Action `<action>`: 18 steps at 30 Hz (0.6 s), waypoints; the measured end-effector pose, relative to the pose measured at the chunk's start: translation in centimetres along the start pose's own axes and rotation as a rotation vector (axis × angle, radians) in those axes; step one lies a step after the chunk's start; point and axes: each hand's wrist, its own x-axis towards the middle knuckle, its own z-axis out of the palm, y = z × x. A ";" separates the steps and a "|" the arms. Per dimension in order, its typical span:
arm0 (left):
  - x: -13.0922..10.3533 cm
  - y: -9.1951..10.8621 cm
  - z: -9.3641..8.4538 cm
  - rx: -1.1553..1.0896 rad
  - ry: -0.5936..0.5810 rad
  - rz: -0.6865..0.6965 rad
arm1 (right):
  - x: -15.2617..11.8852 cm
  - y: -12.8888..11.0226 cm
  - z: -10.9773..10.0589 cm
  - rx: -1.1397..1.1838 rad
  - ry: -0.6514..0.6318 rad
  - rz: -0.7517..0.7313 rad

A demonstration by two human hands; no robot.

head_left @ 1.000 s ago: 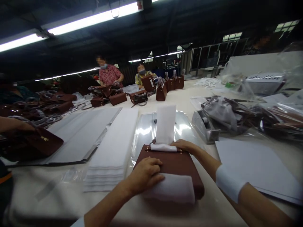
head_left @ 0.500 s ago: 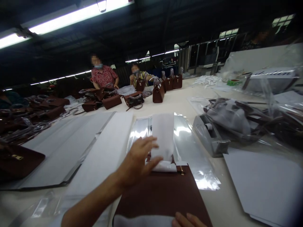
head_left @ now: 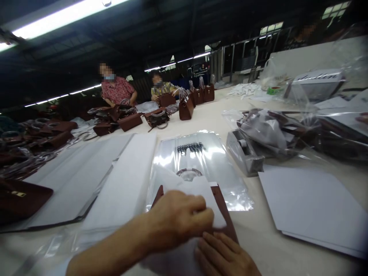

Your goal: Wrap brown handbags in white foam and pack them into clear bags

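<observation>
A dark brown handbag (head_left: 226, 207) lies flat at the table's near edge, its handle pointing away, partly covered by white tissue sheet (head_left: 198, 188). My left hand (head_left: 182, 214) is over the middle of the bag with its fingers curled together on the tissue. Just below it, my right hand (head_left: 224, 255) lies flat with fingers stretched on the lower white sheet. Beyond the bag's top is a stack of shiny clear plastic bags (head_left: 212, 153), with the handle resting over it.
White foam sheets (head_left: 129, 172) and a brown bag (head_left: 23, 199) lie left. On the right are a grey tape dispenser (head_left: 245, 153), white paper sheets (head_left: 310, 207) and plastic-wrapped bags (head_left: 267, 126). Two people (head_left: 119, 90) stand or sit across the table among brown handbags (head_left: 186, 108).
My left hand has come nearer and its fingers have closed. The tissue that stood over the handle is now folded down over the bag. My right hand has moved up a little.
</observation>
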 end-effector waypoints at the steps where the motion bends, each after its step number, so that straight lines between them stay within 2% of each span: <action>1: -1.3 2.2 1.0 0.008 0.017 0.017 | 0.2 -0.3 -0.2 0.045 -0.002 0.024; 2: -2.3 4.0 2.2 0.010 0.082 0.012 | 0.4 -0.5 -0.4 0.098 -0.019 0.049; 4: -3.7 6.3 4.7 0.016 0.258 -0.100 | 0.7 -0.8 -0.9 0.183 -0.073 0.107; 6: -4.3 7.2 6.8 0.013 0.404 -0.245 | 0.6 -0.7 -1.5 0.228 -0.147 0.140; 8: -4.6 7.4 7.9 0.016 0.456 -0.330 | 0.0 -0.3 -2.3 0.234 -0.247 0.172; 10: -4.8 7.5 8.1 0.034 0.439 -0.347 | -0.9 0.1 -3.1 0.178 -0.286 0.269; 13: -5.3 7.7 7.8 0.029 0.383 -0.355 | -1.9 0.0 -3.9 0.131 -0.275 0.553; 16: -5.5 7.6 7.5 -0.023 0.412 -0.347 | -1.6 -0.5 -4.1 0.321 -0.323 0.880; 18: -5.4 7.3 7.3 -0.024 0.480 -0.306 | -1.2 -0.8 -3.8 0.439 -0.285 1.050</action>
